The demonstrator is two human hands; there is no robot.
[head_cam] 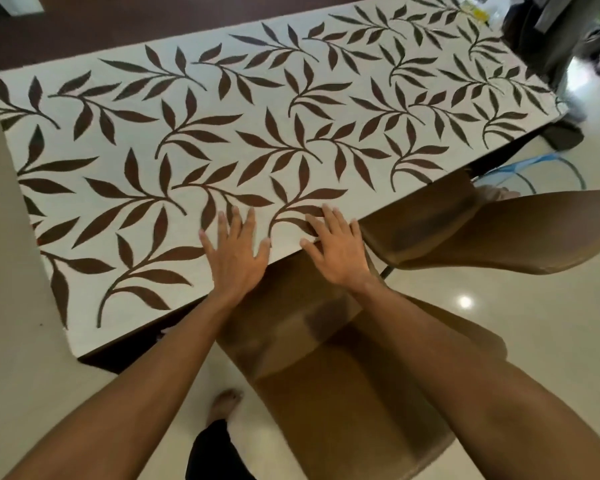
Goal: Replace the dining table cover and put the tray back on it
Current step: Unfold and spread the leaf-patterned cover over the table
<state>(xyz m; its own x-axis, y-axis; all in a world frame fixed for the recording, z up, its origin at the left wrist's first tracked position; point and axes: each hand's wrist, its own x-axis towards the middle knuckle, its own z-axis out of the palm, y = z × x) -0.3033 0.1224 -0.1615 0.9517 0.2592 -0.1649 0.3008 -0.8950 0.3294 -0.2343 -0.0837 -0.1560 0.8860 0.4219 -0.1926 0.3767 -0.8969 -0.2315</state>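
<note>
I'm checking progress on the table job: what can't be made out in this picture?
Head view:
- Tray: nowhere in frame.
- Cover edge beneath the left hand and right hand: hidden by them.
- Table near side: partly hidden by the brown chair.
- Yellowish item at the far corner: blurred, cut off by the top edge.

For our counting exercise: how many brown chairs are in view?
2. The near chair stands bottom centre, at the front edge of the cover; the second chair stands to its right. More may be hidden.
</note>
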